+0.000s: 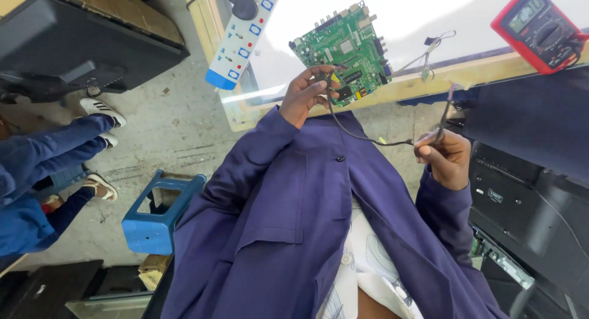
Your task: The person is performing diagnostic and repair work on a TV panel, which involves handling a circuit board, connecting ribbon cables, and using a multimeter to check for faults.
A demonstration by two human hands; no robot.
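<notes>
Gripping the lower edge of a green circuit board [345, 49], the left hand [307, 95] holds it just above the desk [423, 86]. The right hand [446, 158] pinches a thin dark cable [368, 138] running to the board. A red multimeter [540, 27] and white power strip [242, 37] lie nearby.

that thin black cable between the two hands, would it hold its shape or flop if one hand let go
Probably flop: the black cable sags in a loose curve between the left hand and right hand. It looks thin, so likely light. Its end by the green circuit board may tug there.
</notes>
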